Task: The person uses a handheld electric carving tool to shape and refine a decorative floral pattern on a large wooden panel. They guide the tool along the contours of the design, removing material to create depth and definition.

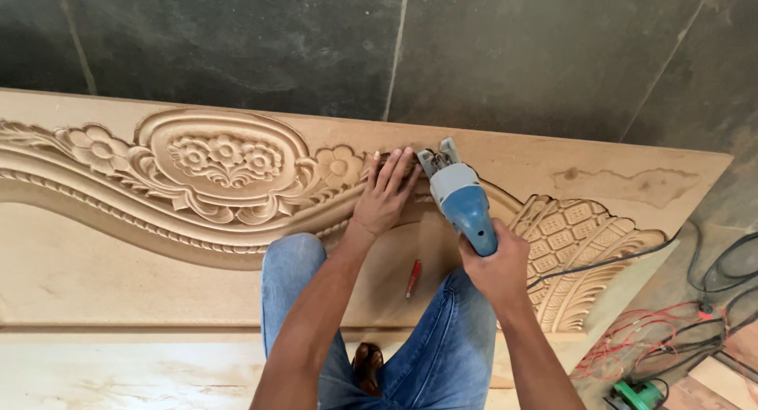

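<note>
My left hand (pixel 384 195) lies flat, fingers spread, on the carved panel (pixel 197 181), just beside the flower carving. My right hand (pixel 495 269) is clamped around the blue grip of the power tool (pixel 460 197), whose head sits on the panel's upper edge, touching my left fingertips. A red pencil (pixel 413 278) lies on the panel between my knees. Cables (pixel 671 339) trail over the floor to the right.

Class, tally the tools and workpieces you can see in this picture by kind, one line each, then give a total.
Carved pale wooden panel with flower relief: 1
Blue and grey handheld power tool: 1
Red pencil-like marker: 1
Green power tool on the floor: 1
Total: 4
</note>
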